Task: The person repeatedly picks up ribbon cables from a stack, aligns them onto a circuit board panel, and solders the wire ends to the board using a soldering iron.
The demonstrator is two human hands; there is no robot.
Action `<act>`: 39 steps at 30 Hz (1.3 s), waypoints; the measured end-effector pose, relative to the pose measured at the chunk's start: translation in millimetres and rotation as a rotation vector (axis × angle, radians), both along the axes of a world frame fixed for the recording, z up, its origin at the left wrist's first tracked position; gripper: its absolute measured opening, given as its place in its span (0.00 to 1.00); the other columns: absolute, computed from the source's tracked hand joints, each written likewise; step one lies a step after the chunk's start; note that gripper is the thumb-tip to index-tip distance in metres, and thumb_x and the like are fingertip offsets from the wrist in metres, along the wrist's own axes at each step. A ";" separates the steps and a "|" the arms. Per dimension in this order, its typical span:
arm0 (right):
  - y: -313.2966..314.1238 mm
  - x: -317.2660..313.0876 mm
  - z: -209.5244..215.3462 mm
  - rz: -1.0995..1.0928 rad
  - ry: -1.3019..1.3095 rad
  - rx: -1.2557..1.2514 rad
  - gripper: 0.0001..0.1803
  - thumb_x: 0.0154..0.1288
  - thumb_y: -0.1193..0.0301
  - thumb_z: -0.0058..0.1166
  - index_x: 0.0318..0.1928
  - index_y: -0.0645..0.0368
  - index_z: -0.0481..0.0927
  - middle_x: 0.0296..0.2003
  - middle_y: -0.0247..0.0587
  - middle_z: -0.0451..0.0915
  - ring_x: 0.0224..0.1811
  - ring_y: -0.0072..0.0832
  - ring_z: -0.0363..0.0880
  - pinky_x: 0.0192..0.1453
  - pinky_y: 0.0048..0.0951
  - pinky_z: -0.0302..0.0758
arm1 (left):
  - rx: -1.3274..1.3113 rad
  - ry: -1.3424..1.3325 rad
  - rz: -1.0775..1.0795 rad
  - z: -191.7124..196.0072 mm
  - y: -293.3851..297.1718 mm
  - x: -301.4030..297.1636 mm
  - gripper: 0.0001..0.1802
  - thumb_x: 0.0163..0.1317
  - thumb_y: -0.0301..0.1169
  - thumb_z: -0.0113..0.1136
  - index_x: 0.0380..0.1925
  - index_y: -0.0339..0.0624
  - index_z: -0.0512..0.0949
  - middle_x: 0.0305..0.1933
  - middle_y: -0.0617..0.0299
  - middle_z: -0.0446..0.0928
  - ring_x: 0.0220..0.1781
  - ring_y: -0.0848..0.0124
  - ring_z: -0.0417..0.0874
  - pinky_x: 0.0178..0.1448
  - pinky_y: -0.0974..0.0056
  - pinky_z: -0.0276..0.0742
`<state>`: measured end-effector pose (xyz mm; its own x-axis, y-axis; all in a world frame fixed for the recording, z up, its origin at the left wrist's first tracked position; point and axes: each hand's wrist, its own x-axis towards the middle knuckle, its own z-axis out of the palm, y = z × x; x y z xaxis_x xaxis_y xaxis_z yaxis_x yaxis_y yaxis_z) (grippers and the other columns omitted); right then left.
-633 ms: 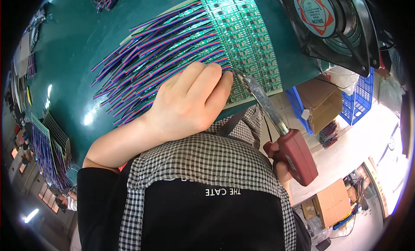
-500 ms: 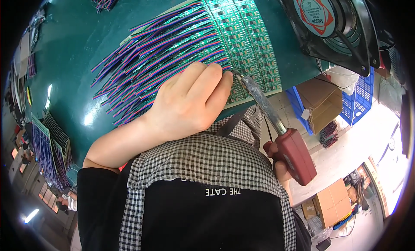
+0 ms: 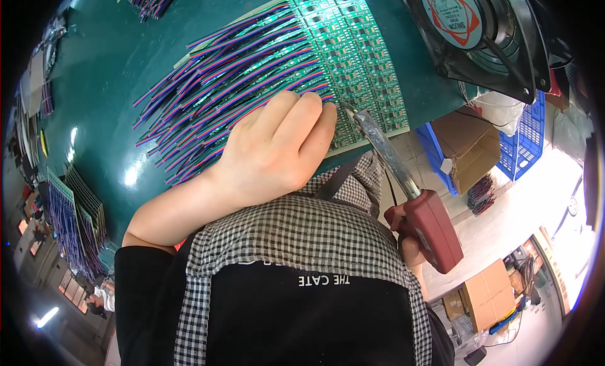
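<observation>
A large green circuit board panel (image 3: 372,70) lies on the table, with rows of small components on its right part. Rows of multicoloured ribbon wires (image 3: 208,92) run leftward from it. My left hand (image 3: 280,142) rests over the panel's near edge, fingers curled closed. Its fingertips are hidden under the hand, so what they pinch does not show. In my right hand (image 3: 413,252), partly hidden behind the tool, is a dark red soldering gun (image 3: 433,230). Its metal barrel slants up and left, and the tip is over the board just right of my left fingers.
A black fan (image 3: 504,45) stands at the far right of the green table (image 3: 94,82). Past the right edge are a blue crate (image 3: 529,136) and a cardboard box (image 3: 482,152). Wired boards (image 3: 72,215) stand at left; a wire bundle (image 3: 151,0) lies at the far left.
The soldering gun has shifted very slightly right and toward me. My left hand stays in place, and the view has moved a little.
</observation>
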<state>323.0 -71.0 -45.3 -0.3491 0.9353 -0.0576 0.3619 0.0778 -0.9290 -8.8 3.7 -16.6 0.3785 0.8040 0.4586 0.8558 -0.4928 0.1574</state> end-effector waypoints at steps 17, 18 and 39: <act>2.8 -0.4 1.7 -0.020 -0.105 0.093 0.48 0.55 0.40 0.64 0.63 0.66 0.68 0.33 0.47 0.83 0.30 0.40 0.83 0.35 0.36 0.79 | 0.027 0.046 0.038 -0.8 -1.8 2.5 0.13 0.43 0.26 0.58 0.33 0.35 0.80 0.33 0.63 0.70 0.29 0.74 0.72 0.23 0.75 0.68; 3.5 -1.0 2.0 -0.020 -0.082 0.076 0.47 0.55 0.41 0.64 0.62 0.66 0.68 0.32 0.47 0.82 0.29 0.39 0.83 0.35 0.36 0.79 | 0.022 0.048 0.038 -0.9 -1.8 2.5 0.14 0.43 0.27 0.58 0.33 0.35 0.80 0.33 0.63 0.71 0.29 0.73 0.73 0.23 0.75 0.68; -2.1 0.6 0.6 -0.039 -0.050 -0.021 0.44 0.50 0.45 0.70 0.59 0.66 0.72 0.38 0.50 0.81 0.34 0.41 0.82 0.38 0.37 0.78 | 0.014 0.049 0.017 1.5 -2.2 3.2 0.14 0.43 0.25 0.60 0.33 0.33 0.80 0.35 0.60 0.73 0.30 0.72 0.75 0.24 0.74 0.70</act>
